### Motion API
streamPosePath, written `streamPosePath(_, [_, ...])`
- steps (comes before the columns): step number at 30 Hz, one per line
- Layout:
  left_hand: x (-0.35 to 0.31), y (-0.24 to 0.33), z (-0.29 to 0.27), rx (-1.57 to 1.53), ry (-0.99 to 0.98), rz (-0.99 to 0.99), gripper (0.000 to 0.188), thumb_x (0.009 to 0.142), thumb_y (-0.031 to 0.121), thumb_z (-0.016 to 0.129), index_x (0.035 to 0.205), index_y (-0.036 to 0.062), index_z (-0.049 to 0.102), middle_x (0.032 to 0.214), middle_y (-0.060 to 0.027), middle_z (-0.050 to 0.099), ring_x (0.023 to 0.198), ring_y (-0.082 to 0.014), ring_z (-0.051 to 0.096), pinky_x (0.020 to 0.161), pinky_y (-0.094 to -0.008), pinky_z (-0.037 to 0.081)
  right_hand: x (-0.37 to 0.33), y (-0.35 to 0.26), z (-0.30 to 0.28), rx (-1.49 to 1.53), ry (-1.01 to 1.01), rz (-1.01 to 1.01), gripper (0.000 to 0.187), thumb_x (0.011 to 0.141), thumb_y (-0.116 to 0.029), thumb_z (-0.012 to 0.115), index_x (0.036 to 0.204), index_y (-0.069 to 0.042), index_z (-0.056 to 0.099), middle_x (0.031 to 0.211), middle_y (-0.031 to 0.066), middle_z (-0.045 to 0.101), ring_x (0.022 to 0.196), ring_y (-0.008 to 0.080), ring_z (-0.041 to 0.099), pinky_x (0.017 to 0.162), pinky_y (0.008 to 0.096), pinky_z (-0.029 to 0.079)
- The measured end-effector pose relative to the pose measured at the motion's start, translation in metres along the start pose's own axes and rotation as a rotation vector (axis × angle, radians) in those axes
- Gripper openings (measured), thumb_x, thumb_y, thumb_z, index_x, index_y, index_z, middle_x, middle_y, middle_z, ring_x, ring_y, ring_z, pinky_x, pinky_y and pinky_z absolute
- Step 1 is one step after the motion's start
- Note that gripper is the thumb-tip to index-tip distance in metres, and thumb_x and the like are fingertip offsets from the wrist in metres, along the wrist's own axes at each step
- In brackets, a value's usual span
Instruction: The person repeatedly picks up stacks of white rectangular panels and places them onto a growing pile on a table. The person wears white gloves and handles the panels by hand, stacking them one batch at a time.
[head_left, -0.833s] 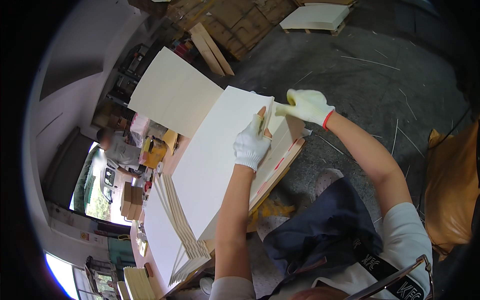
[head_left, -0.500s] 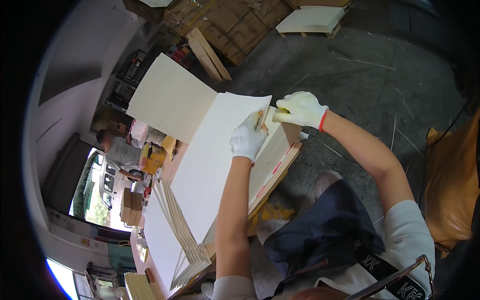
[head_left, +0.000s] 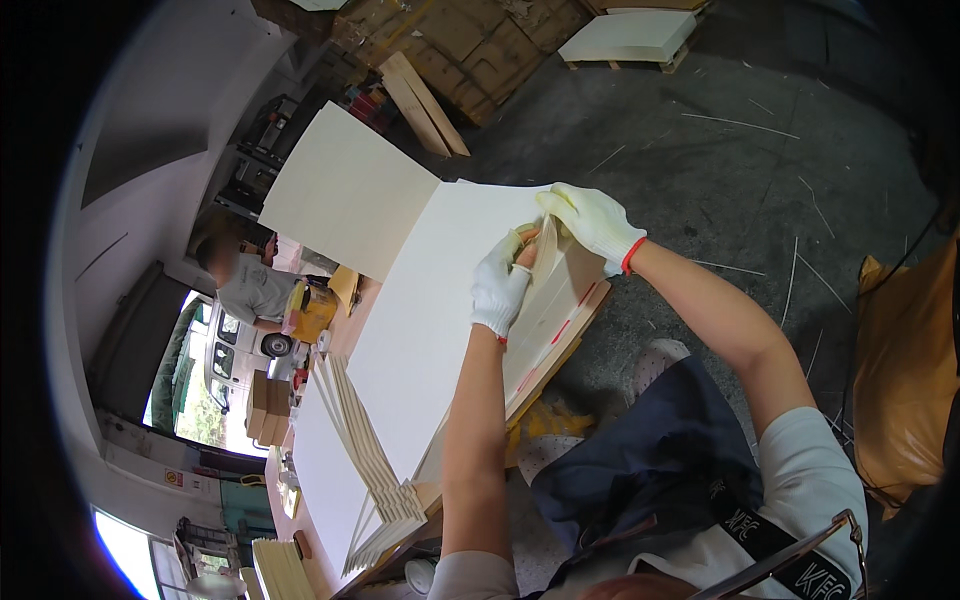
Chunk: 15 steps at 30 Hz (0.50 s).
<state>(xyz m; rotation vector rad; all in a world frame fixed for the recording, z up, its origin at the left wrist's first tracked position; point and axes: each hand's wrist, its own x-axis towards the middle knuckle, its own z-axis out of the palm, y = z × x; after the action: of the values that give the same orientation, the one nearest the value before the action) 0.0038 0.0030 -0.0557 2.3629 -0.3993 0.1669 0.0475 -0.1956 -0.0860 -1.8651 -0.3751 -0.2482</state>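
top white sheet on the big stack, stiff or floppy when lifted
The top white sheet will likely flex rather than stay rigid: its edge appears bowed near the right hand. It looks thin, so probably fairly light for its breadth.

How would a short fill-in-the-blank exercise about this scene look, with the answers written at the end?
1. The left hand and the right hand both wear ____.
2. The cuff at the right wrist has an edge coloured ____.
3. Both hands are at one edge of a stack of sheets whose top is coloured ____.
4. The co-worker stands on the ____ side of the picture.

Missing words: gloves; red; white; left.
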Motion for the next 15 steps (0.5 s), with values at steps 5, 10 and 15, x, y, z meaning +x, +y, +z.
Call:
streamPosePath(5, [0.003,-0.007,0.007,-0.076,0.004,-0.092,0.045,0.089,0.017,0.074,0.132,0.0082,0.065,0.12,-0.0165,0.072,0.11,-0.0267,0.069,0.096,-0.0339,0.051,-0.002,0.0,0.001,-0.009,0.028,0.007,0.047,0.104,-0.048,0.044,0.118,-0.01,0.066,0.105,0.0187,0.071,0.1,0.0388,0.066,0.087,0.0448,0.049])
streamPosePath(10, [0.005,-0.02,0.005,-0.121,0.012,-0.003,0.047,0.089,0.019,0.075,0.133,0.0075,0.064,0.122,-0.0166,0.071,0.111,-0.0258,0.069,0.097,-0.0342,0.051,-0.004,0.004,0.003,0.001,0.059,-0.035,0.048,0.104,-0.049,0.043,0.119,-0.01,0.065,0.104,0.0192,0.072,0.099,0.039,0.067,0.086,0.0452,0.05])
streamPosePath(15, [0.0,0.001,0.005,-0.181,0.027,-0.05,0.044,0.096,0.012,0.065,0.139,0.004,0.059,0.127,-0.0151,0.068,0.118,-0.0198,0.062,0.101,-0.0294,0.046,-0.004,0.007,0.004,-0.03,0.057,-0.037,0.046,0.105,-0.049,0.042,0.119,-0.012,0.065,0.102,0.0179,0.072,0.097,0.0385,0.068,0.084,0.0455,0.05])
